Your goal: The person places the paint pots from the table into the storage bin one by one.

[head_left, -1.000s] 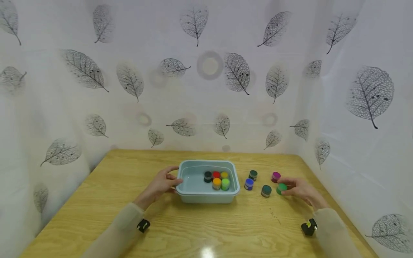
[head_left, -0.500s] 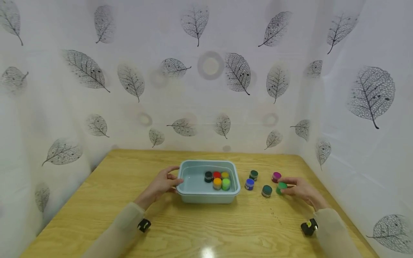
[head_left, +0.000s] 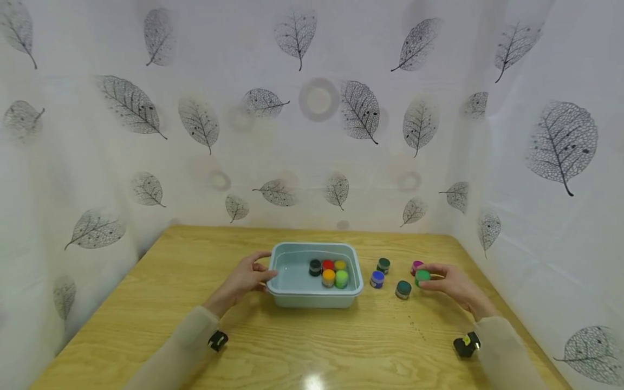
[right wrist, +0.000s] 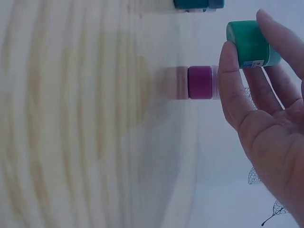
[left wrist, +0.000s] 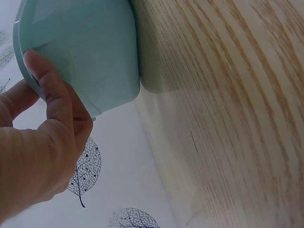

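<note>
My left hand grips the left rim of a pale blue plastic tub, thumb inside and fingers outside; the left wrist view shows the same hold on the tub wall. Small paint jars stand in the tub's right half: black, red, yellow, orange and light green. On the right, my right hand pinches a green paint jar between thumb and fingers, raised off the table. A magenta jar stands just behind it.
Between tub and right hand stand a dark green jar, a blue jar and a teal jar on the wooden table. A leaf-print curtain surrounds the table's back and sides.
My right hand has lifted the green paint jar from the table and shifted it slightly back and left, partly covering the magenta jar. The left hand and tub have stayed put.
</note>
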